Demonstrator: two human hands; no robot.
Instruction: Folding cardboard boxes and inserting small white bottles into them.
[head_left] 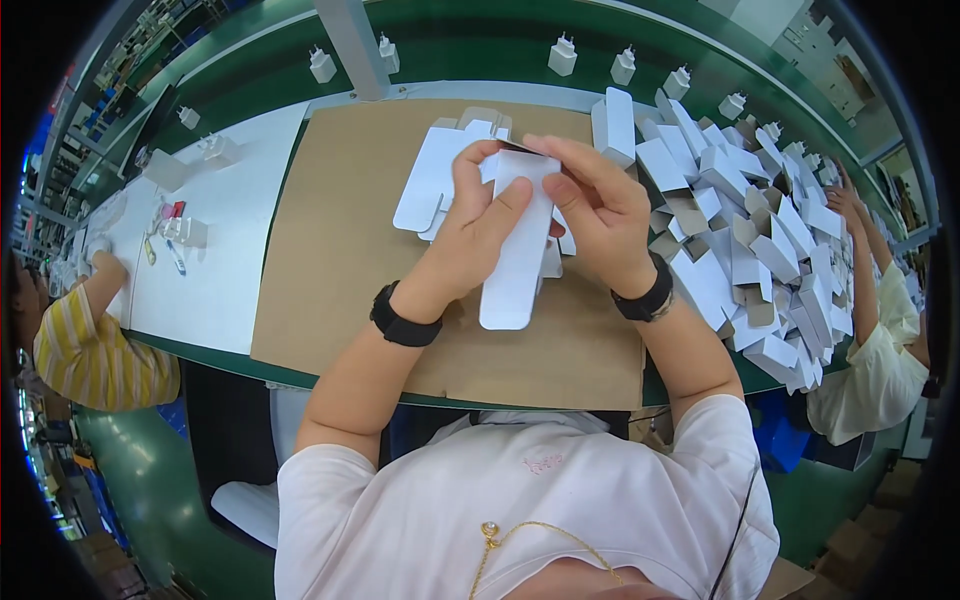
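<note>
Between my hands is a narrow white cardboard box (518, 255), its long face turned up and its far end pinched by the fingers. My left hand (478, 215) grips its left side, thumb lying on the white face. On the other side my right hand (605, 205) holds the far right edge, its fingertips at a dark flap at the top. Under and beyond the hands lie flat, unfolded white box blanks (420, 190), partly covered by the hands. Both wrists wear black bands.
A brown cardboard sheet (330, 230) covers the bench before me. To the right rises a large heap of white boxes (740, 200), some with ends open. White plug adapters (563, 56) stand along the back ledge. Co-workers sit left, by a white tabletop (225, 275), and right.
</note>
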